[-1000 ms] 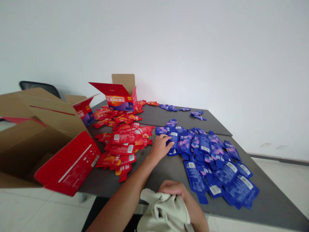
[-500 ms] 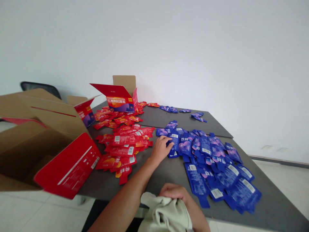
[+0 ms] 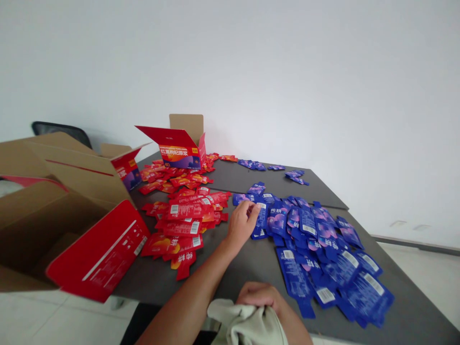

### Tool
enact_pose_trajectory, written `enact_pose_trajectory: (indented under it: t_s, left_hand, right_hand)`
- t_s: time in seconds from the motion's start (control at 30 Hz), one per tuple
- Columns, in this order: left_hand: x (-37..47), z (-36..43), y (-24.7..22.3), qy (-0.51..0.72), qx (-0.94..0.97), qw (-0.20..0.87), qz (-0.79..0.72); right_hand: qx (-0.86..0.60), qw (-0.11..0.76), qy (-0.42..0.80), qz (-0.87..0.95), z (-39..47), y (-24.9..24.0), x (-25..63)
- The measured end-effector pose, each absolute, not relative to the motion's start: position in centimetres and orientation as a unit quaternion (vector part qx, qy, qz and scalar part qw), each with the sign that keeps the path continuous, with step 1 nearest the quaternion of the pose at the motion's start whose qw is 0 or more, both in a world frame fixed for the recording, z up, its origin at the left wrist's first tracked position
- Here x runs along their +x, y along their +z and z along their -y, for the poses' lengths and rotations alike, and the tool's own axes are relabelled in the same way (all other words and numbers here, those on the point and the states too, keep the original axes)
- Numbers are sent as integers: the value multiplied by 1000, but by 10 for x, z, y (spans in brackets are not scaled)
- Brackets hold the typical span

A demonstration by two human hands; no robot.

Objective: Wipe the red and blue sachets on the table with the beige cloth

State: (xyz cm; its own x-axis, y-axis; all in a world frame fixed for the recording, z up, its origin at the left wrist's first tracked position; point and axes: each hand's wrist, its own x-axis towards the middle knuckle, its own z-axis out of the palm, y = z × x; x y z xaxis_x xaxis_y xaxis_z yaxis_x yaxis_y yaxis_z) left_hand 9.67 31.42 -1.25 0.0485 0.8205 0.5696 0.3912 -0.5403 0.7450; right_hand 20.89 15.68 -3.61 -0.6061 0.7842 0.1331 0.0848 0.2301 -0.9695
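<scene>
My left hand (image 3: 242, 223) reaches over the near left edge of a heap of blue pouches (image 3: 304, 220). Its thumb and fingers close together at a blue pouch (image 3: 261, 219) with a white label; the fingertips partly cover it. Close to my body, my right hand (image 3: 259, 293) is curled over a bunched pale green cloth (image 3: 247, 321). Whether the fingers grip this cloth or something else is hidden. Left of my left forearm lies a heap of red pouches (image 3: 185, 225).
A large open carton with a red flap (image 3: 102, 254) stands at the left table edge. Behind the red pouches is an open printed box (image 3: 179, 155), with another printed box (image 3: 127, 172) beside it. Several blue pouches (image 3: 296, 176) lie on the far dark table (image 3: 247, 177).
The fingers of my left hand, laid out over the pouch before, have drawn together and bent inward. My right hand stays by the cloth. The view has shifted slightly.
</scene>
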Motion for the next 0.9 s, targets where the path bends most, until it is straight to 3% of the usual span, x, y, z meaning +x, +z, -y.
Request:
enact_pose_trajectory:
  t_s: [0.57,0.9]
  left_hand:
    - [106,-302,-1,519,721,211,-408]
    - [168,-349,49,425,809,187,-360]
  right_hand:
    - [-281,365,536,707,-150,-28,203]
    - [-266,357,556,702,-147,-32,205]
